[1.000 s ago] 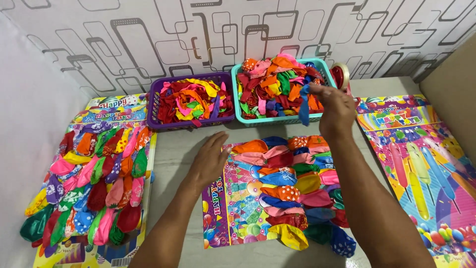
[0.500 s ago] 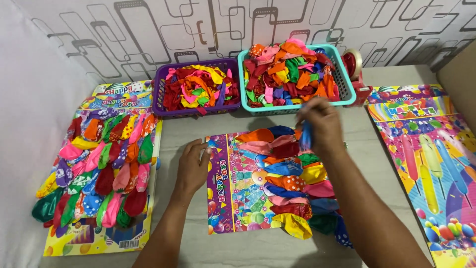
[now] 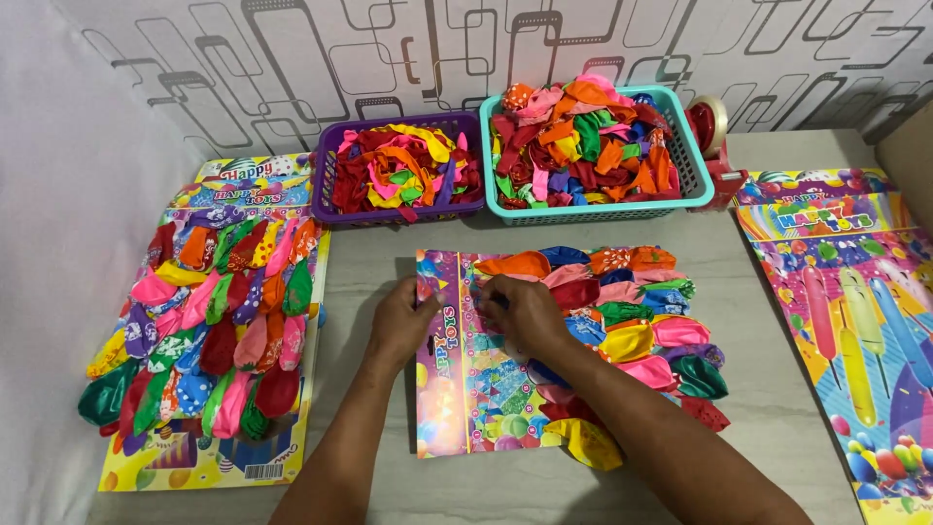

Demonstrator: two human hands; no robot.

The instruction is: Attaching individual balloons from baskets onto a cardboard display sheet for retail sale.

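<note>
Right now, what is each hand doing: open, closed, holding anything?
Left hand: open, resting flat on the printed card.
Right hand: fingers curled on the card; anything pinched cannot be told.

left hand (image 3: pixel 401 321) flat, palm down | right hand (image 3: pixel 525 313) fingers curled

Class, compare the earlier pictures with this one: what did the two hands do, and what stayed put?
The right hand came back from the teal basket down onto the middle card, pressing something there. The left hand stayed on the card's left edge. Both baskets and side cards are unmoved.
</note>
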